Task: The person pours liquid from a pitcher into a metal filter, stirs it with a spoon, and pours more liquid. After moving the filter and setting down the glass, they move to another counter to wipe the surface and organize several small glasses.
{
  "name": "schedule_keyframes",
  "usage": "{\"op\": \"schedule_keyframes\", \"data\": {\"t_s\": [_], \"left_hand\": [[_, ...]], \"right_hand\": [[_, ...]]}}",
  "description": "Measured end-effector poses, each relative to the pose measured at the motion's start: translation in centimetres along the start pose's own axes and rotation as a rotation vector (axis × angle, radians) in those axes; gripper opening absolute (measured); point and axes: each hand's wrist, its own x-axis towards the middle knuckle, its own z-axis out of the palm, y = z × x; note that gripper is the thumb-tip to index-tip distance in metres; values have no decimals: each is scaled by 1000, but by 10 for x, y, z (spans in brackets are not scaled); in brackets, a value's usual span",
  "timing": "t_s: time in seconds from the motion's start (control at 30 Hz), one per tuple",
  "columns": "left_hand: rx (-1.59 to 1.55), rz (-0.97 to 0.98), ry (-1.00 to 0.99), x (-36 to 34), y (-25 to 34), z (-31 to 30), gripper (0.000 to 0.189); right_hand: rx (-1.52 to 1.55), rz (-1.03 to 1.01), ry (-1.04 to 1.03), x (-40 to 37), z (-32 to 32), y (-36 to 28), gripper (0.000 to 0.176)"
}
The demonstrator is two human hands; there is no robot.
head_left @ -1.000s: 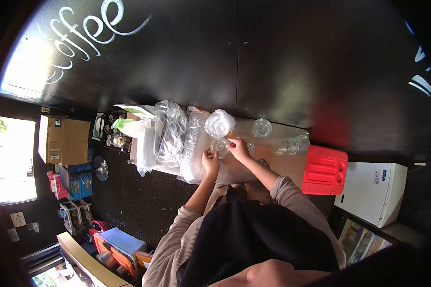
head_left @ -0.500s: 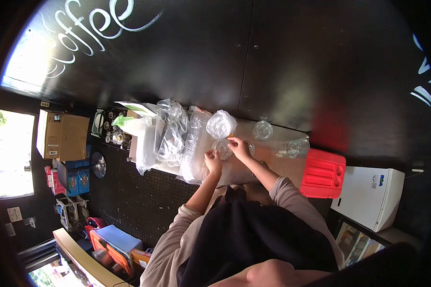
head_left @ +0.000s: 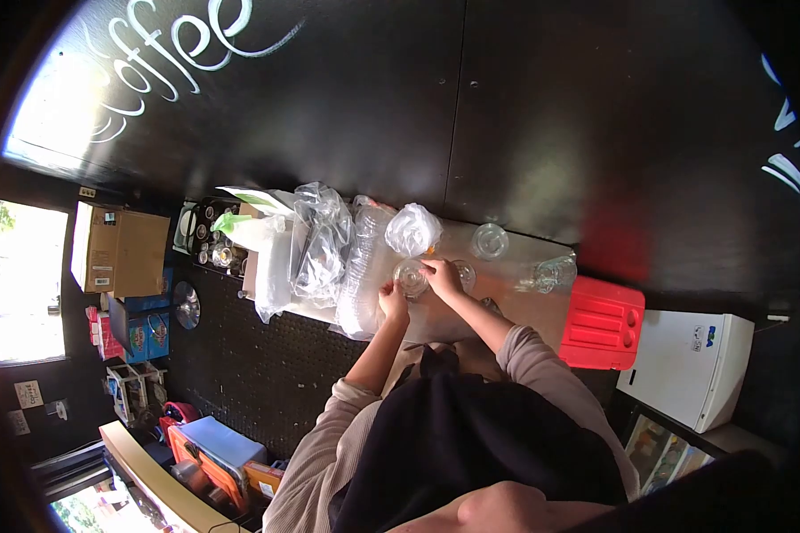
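Observation:
A clear, round plastic cup or lid [head_left: 410,278] is on the table between my two hands; which of the two it is I cannot make out. My left hand [head_left: 394,302] pinches its near left rim. From the right, my right hand [head_left: 442,277] has its fingers closed on the opposite edge. Just right of that hand, partly covered by it, is a second clear round piece [head_left: 463,274]. A crumpled clear plastic bag [head_left: 413,229] lies behind my hands. To the left, a long sleeve of nested clear plastic pieces [head_left: 362,271] lies on the table.
Another clear round cup [head_left: 489,241] stands near the wall, with more clear cups [head_left: 551,275] at the table's right. A red plastic cooler lid [head_left: 601,322] borders that end, beside a white mini fridge [head_left: 684,364]. Bulky plastic bags [head_left: 320,244] fill the table's left side.
My right hand has shifted very slightly left along the rim of the clear round piece. Both hands stay at it, and the view has tilted a little.

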Motion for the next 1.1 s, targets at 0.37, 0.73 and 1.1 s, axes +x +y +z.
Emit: {"op": "schedule_keyframes", "data": {"t_s": [0.37,0.73,1.1], "left_hand": [[81,43,129,3,-18,10,60],[-29,-58,83,-12,-36,-17,64],[45,-73,22,-35,-44,-36,60]], "right_hand": [[24,-54,74,-10,-4,-14,31],[-477,-203,309,-41,-35,16,59],[-497,-162,14,-52,-52,42,79]]}}
